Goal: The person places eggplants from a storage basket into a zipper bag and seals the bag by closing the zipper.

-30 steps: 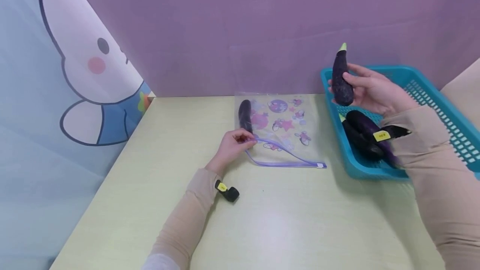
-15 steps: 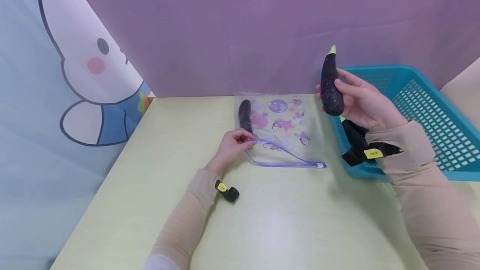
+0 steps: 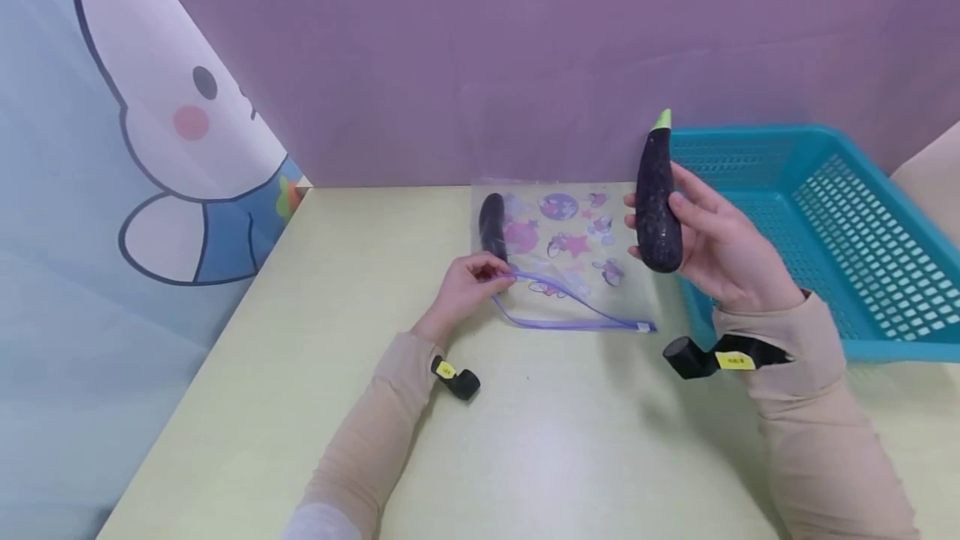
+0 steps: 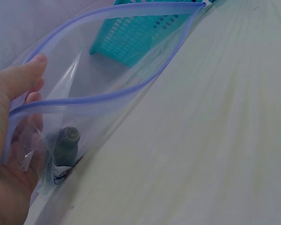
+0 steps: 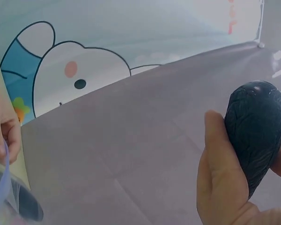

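Observation:
My right hand [image 3: 723, 244] holds a dark purple eggplant [image 3: 657, 198] in the air, its green stem end pointing up, between the bag and the basket. The same eggplant [image 5: 255, 126] fills the right side of the right wrist view, gripped between thumb and fingers. With thumb and fingers my left hand [image 3: 467, 286] pinches the purple zip edge of a clear printed zip bag [image 3: 622, 290]. The bag lies on the table with its mouth parted, as the left wrist view shows. Inside it, along its left side, lies another eggplant [image 3: 492, 223].
A teal perforated basket [image 3: 862, 348] stands at the right of the table [image 3: 525, 440]; my right hand and wrist hide part of its inside. Behind the table rises a purple backdrop [image 3: 390, 65], with a cartoon-printed cloth [image 3: 60, 340] on the left.
My right hand has brought the eggplant leftward and a little down, away from over the basket towards the bag. The left hand keeps its pinch on the bag's edge.

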`<move>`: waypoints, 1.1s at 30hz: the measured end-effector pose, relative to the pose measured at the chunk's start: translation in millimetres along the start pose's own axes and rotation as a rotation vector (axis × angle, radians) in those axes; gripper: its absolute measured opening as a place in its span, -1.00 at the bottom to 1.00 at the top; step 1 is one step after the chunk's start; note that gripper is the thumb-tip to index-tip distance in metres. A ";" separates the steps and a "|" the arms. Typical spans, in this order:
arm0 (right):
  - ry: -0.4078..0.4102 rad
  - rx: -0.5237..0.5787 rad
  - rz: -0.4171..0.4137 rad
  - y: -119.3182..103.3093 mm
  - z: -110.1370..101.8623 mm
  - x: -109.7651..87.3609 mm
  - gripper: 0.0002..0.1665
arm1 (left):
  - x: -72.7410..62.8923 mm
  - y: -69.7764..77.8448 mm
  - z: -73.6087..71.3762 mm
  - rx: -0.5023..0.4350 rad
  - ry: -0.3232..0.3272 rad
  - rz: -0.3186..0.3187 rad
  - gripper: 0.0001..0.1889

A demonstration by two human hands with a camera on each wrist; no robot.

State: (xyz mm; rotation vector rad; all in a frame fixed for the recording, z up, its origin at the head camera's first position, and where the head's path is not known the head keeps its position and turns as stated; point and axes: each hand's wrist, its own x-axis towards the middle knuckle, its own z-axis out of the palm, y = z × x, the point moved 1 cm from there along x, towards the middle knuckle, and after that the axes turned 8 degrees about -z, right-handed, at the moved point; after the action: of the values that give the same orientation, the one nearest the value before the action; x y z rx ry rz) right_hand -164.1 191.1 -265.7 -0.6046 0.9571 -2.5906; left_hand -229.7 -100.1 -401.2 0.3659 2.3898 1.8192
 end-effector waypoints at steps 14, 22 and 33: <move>0.032 -0.189 0.076 12.0 4.8 -2.3 -0.27 | -1.3 1.8 0.8 -0.002 0.000 -0.004 -0.85; -0.043 -0.267 0.168 35.4 15.8 1.8 -0.24 | -0.3 2.1 0.2 -0.009 -0.005 0.004 -0.86; -0.136 -0.446 0.452 70.3 20.2 2.9 -0.04 | 1.1 0.8 -0.1 -0.017 -0.019 0.015 -0.86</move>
State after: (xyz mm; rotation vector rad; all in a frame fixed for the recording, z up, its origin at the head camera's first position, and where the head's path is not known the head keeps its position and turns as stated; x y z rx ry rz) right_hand -146.8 127.9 -298.2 -0.5791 1.4461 -1.9283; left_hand -230.7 -99.7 -400.3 0.3982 2.3639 1.8331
